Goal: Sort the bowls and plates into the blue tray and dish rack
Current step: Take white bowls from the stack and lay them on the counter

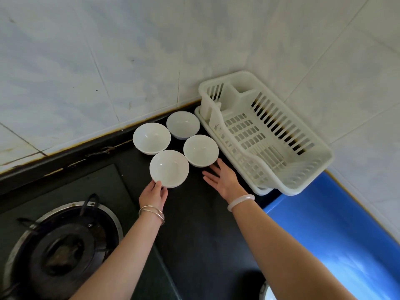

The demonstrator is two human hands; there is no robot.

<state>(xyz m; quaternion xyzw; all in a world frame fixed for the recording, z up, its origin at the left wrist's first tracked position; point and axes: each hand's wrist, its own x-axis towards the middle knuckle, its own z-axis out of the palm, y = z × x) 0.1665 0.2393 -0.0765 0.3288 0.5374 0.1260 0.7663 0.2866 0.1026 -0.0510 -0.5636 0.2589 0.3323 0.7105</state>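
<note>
Several white bowls stand close together on the dark counter. The nearest bowl point(169, 168) has my left hand point(154, 194) gripping its front rim. To its right is a second bowl point(200, 150), and my right hand point(223, 178) lies open beside it with a fingertip at its base. Two more bowls, one point(151, 137) at the left and one point(183, 124) at the back, sit behind. The empty white dish rack point(303, 180) stands to the right against the wall. The blue tray point(337, 232) lies at the near right.
A gas burner point(60, 250) with its black pan support sits at the lower left. Tiled walls close off the counter behind and at the right. A white rounded object point(267, 293) peeks in at the bottom edge under my right arm.
</note>
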